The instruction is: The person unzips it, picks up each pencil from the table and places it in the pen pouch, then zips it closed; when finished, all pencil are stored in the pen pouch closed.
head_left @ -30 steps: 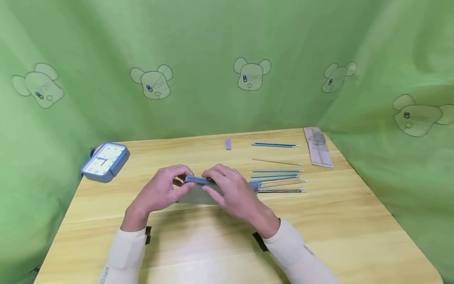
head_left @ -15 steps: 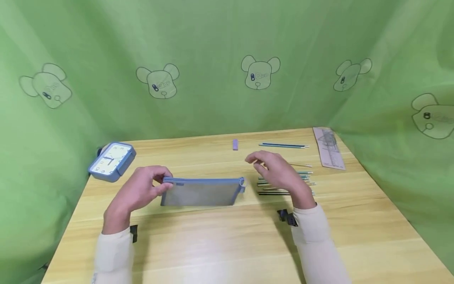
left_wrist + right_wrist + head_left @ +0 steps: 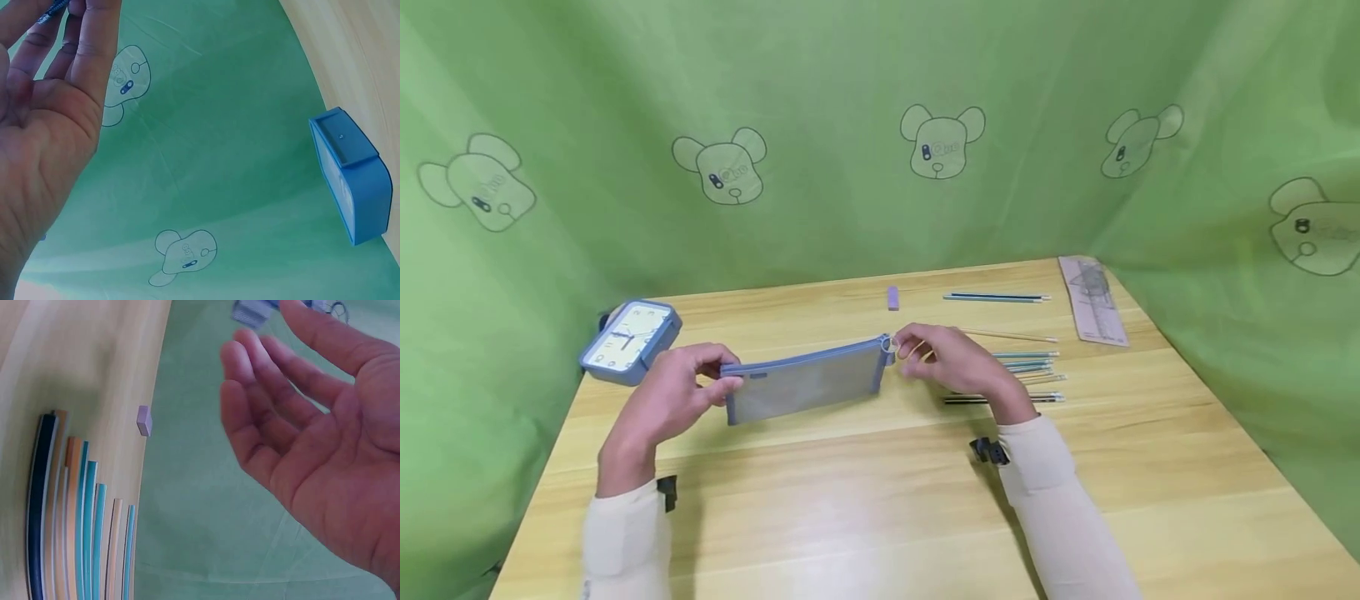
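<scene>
A see-through grey zip pencil pouch with blue edging hangs between both hands above the table, its right end higher. My left hand pinches its upper left corner between thumb and fingers; in the left wrist view only a sliver of blue edging shows at the fingertips. At the opposite end is the pouch's zip ring. The fingertips of my right hand pinch there, the grip itself partly hidden. In the right wrist view the lower fingers curl loosely and the thumb reaches the blue end at the top edge.
Several pencils lie in rows right of the pouch, partly behind the right hand, and two more pencils farther back. A purple eraser lies near the back edge. A blue clock stands left; a ruler set lies far right. Green curtains surround the table.
My right hand left the pouch, swung right above the pencils, then returned to the ring end. The left hand moved left with the pouch, whose right end has risen.
</scene>
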The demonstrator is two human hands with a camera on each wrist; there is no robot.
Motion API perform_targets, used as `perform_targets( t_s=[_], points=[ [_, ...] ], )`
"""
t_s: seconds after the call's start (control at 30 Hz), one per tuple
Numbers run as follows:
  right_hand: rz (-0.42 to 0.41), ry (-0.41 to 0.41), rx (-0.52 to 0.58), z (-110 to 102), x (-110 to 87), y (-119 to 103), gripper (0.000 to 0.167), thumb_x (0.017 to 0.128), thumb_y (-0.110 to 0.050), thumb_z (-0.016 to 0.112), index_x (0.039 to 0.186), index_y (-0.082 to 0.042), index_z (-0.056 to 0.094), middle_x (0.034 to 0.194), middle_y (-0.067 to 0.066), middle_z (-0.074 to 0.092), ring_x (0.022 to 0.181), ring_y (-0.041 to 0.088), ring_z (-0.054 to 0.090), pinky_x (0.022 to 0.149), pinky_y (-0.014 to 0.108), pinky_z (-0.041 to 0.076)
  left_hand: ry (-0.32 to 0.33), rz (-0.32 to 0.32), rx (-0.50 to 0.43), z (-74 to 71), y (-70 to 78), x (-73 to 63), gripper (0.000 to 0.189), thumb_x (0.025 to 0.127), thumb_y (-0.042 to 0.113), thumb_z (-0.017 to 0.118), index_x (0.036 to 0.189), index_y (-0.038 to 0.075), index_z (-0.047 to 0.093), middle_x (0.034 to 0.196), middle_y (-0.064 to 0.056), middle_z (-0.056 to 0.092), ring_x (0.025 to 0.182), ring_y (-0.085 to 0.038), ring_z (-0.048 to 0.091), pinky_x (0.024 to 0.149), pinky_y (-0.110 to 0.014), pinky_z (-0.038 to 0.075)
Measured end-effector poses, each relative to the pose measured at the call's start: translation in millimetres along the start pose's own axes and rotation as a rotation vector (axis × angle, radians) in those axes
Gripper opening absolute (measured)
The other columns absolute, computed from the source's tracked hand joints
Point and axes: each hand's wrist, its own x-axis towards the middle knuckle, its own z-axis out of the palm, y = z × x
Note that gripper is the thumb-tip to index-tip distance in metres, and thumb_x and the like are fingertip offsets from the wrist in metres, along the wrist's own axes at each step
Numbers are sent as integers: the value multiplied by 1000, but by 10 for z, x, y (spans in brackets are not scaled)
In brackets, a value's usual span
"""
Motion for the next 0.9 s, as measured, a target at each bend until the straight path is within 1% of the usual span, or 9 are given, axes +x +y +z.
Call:
perform_targets(
  t_s=[0.1,0.23,0.4,0.53,0.6,0.67,0.73,0.8,0.9],
  points=[
    [-20,48,5,7,4,-21,33,100,-3,73,133,-3,68,110,10,75,104,23,71,97,45,60,-3,-9,-5,10,-5,1,5,97,8,79,99,11,77,98,-7,77,91,-21,68,67,-26,61],
    [-55,74,52,17,8,-37,24,99,-2,74,123,-3,75,103,9,76,98,21,69,95,47,61,-13,-8,-8,42,-3,22,5,96,8,80,98,12,77,97,-6,77,92,-21,67,68,-25,60],
    [-89,74,83,46,19,-7,14,99,-7,76,112,-5,78,101,8,76,94,18,68,89,38,62,-49,-10,-7,104,-10,53,6,95,6,79,96,11,77,95,-5,76,92,-20,67,68,-25,57],
    [-81,50,97,77,34,-23,12,98,-6,77,109,-6,79,101,8,77,93,17,69,85,30,61,-62,-6,70,137,-7,52,8,95,7,79,93,12,74,92,-3,76,88,-17,67,71,-28,55],
    [-70,39,101,92,32,-39,12,97,-4,77,109,-6,79,101,9,78,91,17,70,83,27,61,-54,-1,129,163,26,58,8,94,8,80,95,12,72,94,-4,77,88,-18,69,76,-33,58],
    [-62,35,94,106,37,-56,12,97,-3,77,108,-6,79,100,8,79,88,16,70,79,25,60,-31,11,169,200,90,71,9,94,9,80,99,10,72,100,-8,78,92,-23,72,83,-42,62],
    [-53,30,91,118,44,-74,10,96,-5,78,106,-6,80,98,8,80,85,16,70,76,23,59,2,43,196,267,189,89,16,94,9,81,107,7,73,108,-11,78,101,-28,73,92,-49,63],
    [-47,26,95,134,51,-90,7,96,-7,79,103,-7,81,95,7,80,83,18,70,73,23,58,38,100,205,378,314,120,24,93,10,82,115,5,73,116,-12,77,111,-32,73,101,-52,61],
    [-42,23,110,170,53,-107,5,95,-10,81,100,-9,81,93,5,79,80,19,70,71,23,58,72,219,218,616,519,201,31,91,14,85,120,7,73,119,-9,76,113,-28,72,102,-47,62]
  ],
)
